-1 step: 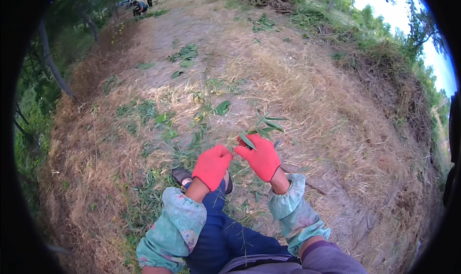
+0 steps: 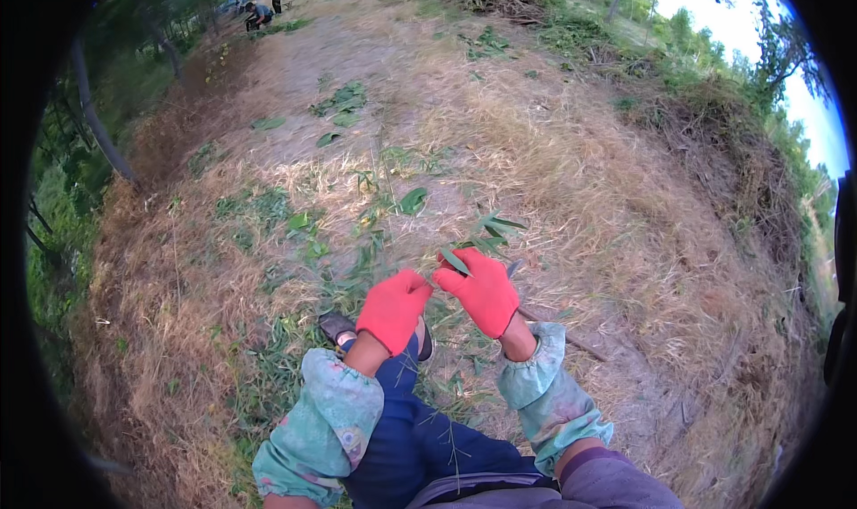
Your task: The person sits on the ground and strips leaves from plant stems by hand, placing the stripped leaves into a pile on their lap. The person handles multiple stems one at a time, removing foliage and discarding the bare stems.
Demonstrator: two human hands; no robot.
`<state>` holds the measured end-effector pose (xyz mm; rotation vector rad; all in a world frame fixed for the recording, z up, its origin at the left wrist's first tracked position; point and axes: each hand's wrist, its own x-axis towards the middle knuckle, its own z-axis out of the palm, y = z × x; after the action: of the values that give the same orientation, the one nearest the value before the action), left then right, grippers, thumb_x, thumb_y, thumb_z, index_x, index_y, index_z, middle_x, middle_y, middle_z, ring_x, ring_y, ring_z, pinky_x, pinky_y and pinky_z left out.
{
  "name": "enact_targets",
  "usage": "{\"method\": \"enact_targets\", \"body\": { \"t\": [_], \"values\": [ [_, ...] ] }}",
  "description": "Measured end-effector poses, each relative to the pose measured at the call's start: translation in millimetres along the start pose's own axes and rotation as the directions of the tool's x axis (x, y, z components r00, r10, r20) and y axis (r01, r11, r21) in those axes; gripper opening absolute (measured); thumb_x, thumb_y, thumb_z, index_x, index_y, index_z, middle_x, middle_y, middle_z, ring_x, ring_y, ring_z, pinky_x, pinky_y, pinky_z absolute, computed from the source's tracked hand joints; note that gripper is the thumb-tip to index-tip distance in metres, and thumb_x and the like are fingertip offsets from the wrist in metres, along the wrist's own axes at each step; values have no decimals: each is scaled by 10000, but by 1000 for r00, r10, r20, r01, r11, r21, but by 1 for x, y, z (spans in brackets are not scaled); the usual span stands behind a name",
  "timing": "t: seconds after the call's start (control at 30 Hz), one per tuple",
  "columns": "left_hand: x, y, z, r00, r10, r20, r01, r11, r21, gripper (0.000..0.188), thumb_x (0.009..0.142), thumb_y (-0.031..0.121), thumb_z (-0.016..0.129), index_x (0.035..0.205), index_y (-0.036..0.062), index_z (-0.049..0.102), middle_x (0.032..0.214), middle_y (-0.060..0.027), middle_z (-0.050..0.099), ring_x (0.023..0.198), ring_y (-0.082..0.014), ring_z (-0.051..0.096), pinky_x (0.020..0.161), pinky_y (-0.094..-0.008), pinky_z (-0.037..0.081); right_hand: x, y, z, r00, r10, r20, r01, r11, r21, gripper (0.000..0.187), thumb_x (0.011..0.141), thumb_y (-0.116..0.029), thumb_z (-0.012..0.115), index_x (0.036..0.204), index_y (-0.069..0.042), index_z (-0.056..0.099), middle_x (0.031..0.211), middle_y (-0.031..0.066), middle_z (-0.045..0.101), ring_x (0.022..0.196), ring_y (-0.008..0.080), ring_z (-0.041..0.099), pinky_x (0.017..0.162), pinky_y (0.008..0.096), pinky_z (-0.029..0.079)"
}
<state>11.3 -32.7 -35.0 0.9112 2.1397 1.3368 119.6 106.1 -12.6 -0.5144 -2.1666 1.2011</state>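
Both my hands wear red gloves and are held close together over my lap. My right hand point(image 2: 482, 290) is closed around a sprig of long, narrow green leaves point(image 2: 493, 228), which stick out past its fingers to the far side. Just left of it, my left hand point(image 2: 393, 308) has its fingers pinched together, the tips almost touching my right glove. Whatever the left fingers hold, if anything, is hidden. Beneath my hands lie cut green leaves and stalks point(image 2: 281, 357) on dry grass, around my dark shoe point(image 2: 336, 325).
Dry straw-coloured grass point(image 2: 616, 215) covers the ground. Single broad leaves point(image 2: 413, 200) and a leafy heap point(image 2: 344, 100) lie ahead. A thin stick point(image 2: 571, 338) rests right of my hands. Brush piles point(image 2: 714, 143) line the right, trees point(image 2: 100, 125) the left. People point(image 2: 259, 14) crouch far off.
The leafy sprig and my right hand have shifted very slightly to the left. My left hand stays in place.
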Motion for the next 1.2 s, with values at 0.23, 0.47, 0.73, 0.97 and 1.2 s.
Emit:
{"method": "enact_targets", "body": {
  "t": [0.23, 0.47, 0.73, 0.97, 1.2],
  "values": [
    [-1, 4, 11, 999, 1, 54, 0, 1000, -7, 227, 910, 266, 660, 952, 43, 664, 808, -140, 689, 765, -303, 675, 711, -376, 514, 10, -7, 2, 922, 388, 12, -349, 814, 465, 282, 878, -230, 708, 909, 49, 672, 692, 80, 655, 553, 116, 602, 540, 287, 469],
    [0, 4, 5, 991, 26, 129, -18, 998, -66, 240, 898, 254, 651, 921, 16, 662, 806, -114, 703, 745, -231, 684, 705, -357, 526, 12, -17, 5, 928, 371, -22, -324, 837, 441, 196, 852, -187, 703, 799, 1, 689, 651, 41, 646, 539, 88, 571, 519, 258, 422],
    [-12, 41, -10, 995, -100, -3, 78, 788, -611, 197, 978, 220, 613, 927, 30, 615, 762, -17, 635, 592, -78, 548, 533, -239, 410, 12, -40, -2, 953, 226, 203, -302, 785, 541, 224, 851, -143, 692, 985, 35, 671, 692, 16, 618, 535, 74, 518, 512, 231, 399],
    [-13, 31, -21, 964, -123, 236, 258, 645, -719, 184, 964, 245, 626, 931, 64, 640, 699, 10, 578, 541, -62, 481, 483, -220, 344, 8, -28, -9, 925, 152, 348, -337, 750, 569, 208, 898, -59, 628, 1088, 25, 646, 746, 50, 642, 542, 95, 547, 513, 234, 409],
    [-13, 23, -18, 971, -143, 193, 238, 676, -697, 187, 977, 253, 612, 930, 73, 635, 681, 24, 556, 535, -61, 468, 473, -218, 327, 6, -40, -8, 934, 139, 329, -307, 782, 542, 171, 932, -138, 672, 1021, 6, 686, 744, 42, 662, 542, 92, 572, 485, 247, 425]
  ]
}}
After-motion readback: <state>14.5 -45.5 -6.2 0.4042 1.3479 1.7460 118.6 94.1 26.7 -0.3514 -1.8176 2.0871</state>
